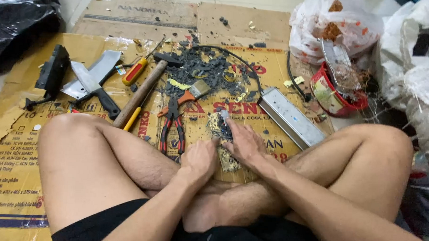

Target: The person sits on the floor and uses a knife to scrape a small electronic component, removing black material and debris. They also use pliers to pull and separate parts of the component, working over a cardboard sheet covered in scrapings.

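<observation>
The person sits cross-legged on flattened cardboard (28,142) laid over the floor, both hands down in front of the shins on a dirty circuit board (225,147) caked with dark potting. The left hand (200,159) is clenched over the board's near end, pinning it to the cardboard; the right hand (242,143) has its grip closed around a small grey tool (224,117), apparently a chisel or scraper, whose tip pokes out past the fingers toward the board's far end. To my eye the work in hand is prying the black crust off the board, and doing it well would mean keeping the left hand's hold firm and behind the blade, working the edge shallow and away from the legs, since bare skin sits just beside the cut. Near the hands lie red-handled pliers (171,128), a wooden-handled hammer (142,92), a paintbrush (194,92), a red-and-yellow screwdriver (135,71), a cleaver (94,88) and a heap of black fragments (206,70). A long metal casing (290,117) lies to the right, with a red tub (331,98) of scrap beyond it.
</observation>
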